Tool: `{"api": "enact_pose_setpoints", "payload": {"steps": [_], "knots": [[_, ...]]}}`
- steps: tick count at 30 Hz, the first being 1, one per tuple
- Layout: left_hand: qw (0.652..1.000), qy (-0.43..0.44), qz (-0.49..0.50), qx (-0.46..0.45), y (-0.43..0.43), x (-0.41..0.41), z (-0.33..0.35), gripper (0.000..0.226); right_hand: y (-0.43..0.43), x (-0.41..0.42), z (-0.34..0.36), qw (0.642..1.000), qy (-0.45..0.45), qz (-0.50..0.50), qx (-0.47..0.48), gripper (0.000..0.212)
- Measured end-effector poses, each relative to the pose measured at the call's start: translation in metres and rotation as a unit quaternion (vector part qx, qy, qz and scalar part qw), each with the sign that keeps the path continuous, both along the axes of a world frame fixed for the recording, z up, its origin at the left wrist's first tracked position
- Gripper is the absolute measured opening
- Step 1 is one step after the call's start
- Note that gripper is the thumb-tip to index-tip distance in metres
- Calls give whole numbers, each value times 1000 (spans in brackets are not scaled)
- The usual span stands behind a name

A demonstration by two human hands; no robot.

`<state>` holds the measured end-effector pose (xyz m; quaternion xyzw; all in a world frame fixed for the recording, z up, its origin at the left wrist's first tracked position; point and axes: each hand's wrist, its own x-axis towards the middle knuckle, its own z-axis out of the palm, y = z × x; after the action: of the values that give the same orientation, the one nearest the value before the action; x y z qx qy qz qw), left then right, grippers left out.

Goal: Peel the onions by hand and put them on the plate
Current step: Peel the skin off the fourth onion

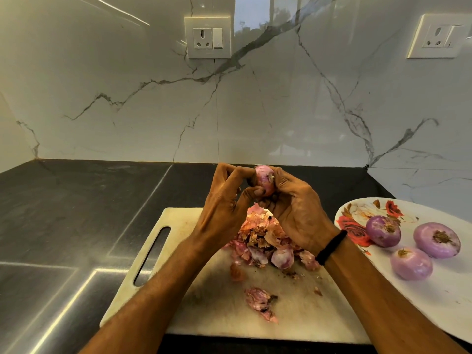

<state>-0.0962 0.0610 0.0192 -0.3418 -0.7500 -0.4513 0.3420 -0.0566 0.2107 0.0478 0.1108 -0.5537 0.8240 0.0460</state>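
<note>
1. Cupped the onion (265, 180) in the right hand (298, 215), grip wrapped round it, above the cutting board (184, 226).
2. Pinched its skin with the left hand (224, 203), grip narrow — probably best peeled from the root end in whole strips.
3. Counted three peeled onions (383, 231) on the plate (434, 297) nearby.

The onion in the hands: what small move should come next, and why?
Probably the left hand should pull away the skin it pinches and drop it on the pile of skins. The right hand grips the onion above the cutting board, and the left hand's fingers pinch at its side, so peeling seems unfinished.
</note>
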Motion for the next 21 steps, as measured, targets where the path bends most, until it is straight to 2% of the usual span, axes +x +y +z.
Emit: {"api": "enact_pose_setpoints", "payload": {"steps": [4, 16, 21], "knots": [[1000, -2, -2, 2, 1, 1, 1, 31, 0, 1, 0, 1000, 0, 3, -1, 36], [1000, 13, 5, 0, 1, -1, -2, 18, -1, 0, -1, 1000, -12, -3, -15, 41], [1000, -5, -1, 13, 1, 1, 0, 30, -2, -1, 0, 1000, -18, -6, -19, 39]]}}
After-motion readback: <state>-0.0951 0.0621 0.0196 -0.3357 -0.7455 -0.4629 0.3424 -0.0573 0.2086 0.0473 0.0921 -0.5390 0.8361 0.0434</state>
